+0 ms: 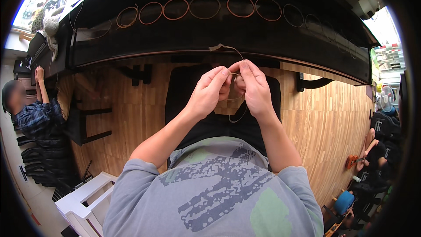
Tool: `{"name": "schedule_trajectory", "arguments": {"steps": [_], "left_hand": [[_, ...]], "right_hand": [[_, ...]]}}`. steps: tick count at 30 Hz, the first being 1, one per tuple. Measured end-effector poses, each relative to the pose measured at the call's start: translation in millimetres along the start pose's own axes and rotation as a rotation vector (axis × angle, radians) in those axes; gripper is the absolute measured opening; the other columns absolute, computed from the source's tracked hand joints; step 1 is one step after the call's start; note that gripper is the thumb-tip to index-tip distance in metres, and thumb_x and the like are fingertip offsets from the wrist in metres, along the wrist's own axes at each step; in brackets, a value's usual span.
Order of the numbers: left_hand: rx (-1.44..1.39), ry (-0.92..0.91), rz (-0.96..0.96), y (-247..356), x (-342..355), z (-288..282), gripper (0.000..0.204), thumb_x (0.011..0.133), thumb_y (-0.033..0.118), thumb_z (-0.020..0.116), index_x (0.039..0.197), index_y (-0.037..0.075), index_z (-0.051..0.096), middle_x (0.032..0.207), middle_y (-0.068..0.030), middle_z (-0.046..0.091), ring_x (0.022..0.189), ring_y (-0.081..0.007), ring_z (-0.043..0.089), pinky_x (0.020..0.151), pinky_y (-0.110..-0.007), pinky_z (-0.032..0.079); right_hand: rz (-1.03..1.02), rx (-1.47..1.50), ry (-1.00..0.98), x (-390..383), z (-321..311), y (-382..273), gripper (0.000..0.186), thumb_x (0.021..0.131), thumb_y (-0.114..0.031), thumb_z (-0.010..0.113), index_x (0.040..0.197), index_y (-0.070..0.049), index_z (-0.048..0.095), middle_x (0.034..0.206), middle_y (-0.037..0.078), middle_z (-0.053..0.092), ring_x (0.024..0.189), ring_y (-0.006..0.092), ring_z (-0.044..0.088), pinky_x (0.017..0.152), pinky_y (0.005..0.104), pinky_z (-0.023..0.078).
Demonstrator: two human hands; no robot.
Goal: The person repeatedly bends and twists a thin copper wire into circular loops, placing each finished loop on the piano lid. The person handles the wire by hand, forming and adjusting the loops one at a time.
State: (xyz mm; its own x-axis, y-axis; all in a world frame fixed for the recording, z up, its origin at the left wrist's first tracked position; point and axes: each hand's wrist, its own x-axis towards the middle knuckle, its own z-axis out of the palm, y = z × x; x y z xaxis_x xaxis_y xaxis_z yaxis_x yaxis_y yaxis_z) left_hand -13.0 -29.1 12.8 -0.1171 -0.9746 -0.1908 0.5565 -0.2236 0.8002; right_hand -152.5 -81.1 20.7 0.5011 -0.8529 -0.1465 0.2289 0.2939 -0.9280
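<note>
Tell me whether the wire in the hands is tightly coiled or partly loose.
Partly loose: the wire curves between the left hand and right hand, while one end sticks out beyond them.

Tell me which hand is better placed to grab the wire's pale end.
Probably the left hand: in the picture, the pale end lies somewhat nearer to it than to the right hand. Both appear to pinch the wire, though, so the left would first need to let go.

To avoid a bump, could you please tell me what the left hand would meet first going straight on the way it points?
Apart from the thin wire it holds, probably the right hand, close ahead; one view leaves depth unclear.
</note>
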Motion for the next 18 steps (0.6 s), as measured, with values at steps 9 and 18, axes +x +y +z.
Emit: {"name": "schedule_trajectory", "arguments": {"steps": [9, 18], "left_hand": [[0.034, 0.078, 0.015, -1.8, -1.5, 3.4, 0.025, 0.102, 0.022, 0.041, 0.082, 0.008, 0.047, 0.068, 0.0063, 0.037, 0.058, -0.0019, 0.029, 0.049, -0.019, 0.025], [0.117, 0.015, 0.028, -1.4, -5.1, 0.1, 0.025, 0.101, 0.023, 0.041, 0.100, 0.003, 0.057, 0.076, 0.0006, 0.052, 0.069, -0.0069, 0.049, 0.064, -0.022, 0.043]], "right_hand": [[0.079, 0.338, -0.034, -2.7, 0.7, -2.2, 0.018, 0.101, -0.016, 0.039, 0.099, -0.003, 0.051, 0.057, -0.007, 0.031, 0.049, 0.0035, 0.027, 0.047, 0.0222, 0.024], [0.075, 0.321, 0.010, -5.7, 1.8, -9.2, 0.014, 0.098, -0.011, 0.048, 0.109, -0.004, 0.044, 0.053, -0.007, 0.034, 0.040, 0.0028, 0.026, 0.040, 0.0212, 0.020]]}}
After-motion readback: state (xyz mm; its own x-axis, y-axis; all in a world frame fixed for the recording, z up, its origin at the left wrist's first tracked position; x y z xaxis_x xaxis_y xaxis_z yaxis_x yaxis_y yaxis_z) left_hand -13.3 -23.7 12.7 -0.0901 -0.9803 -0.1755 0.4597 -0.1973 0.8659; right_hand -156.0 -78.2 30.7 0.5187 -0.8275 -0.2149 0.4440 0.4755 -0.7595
